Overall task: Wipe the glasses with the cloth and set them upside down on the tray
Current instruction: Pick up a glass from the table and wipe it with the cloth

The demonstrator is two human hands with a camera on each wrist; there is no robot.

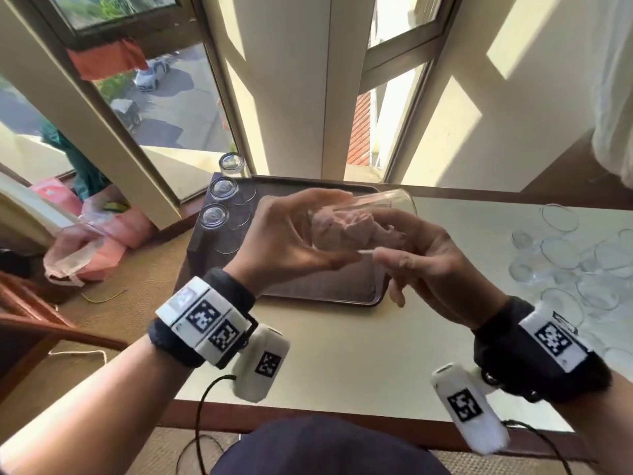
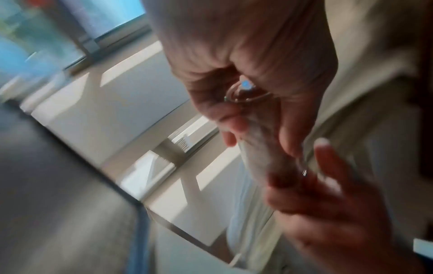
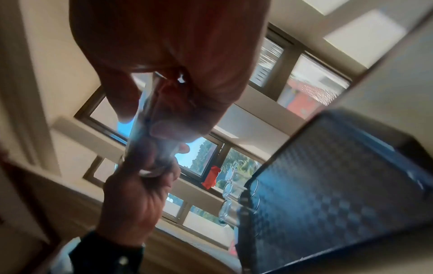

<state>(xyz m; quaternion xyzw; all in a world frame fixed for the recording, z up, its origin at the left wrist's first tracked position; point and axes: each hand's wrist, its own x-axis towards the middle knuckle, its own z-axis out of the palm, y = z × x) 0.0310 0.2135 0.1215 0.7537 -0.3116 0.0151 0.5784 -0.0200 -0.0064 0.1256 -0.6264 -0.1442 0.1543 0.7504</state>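
Mid-frame, left hand is gripping a clear drinking glass on its side; right hand is working a crumpled pink cloth inside it. Three clear glasses are sitting inverted on the dark rectangular tray, upper left; a cluster of unwiped glasses is waiting at right.

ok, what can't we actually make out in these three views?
- Head: the count of glasses at the right, overlapping clear glass cut by the frame edge.
- Head: how far the cloth reaches into the held glass, fingers cover it.
- Both wrist views: the grip, motion blur.
- Head: tray middle, behind both hands.
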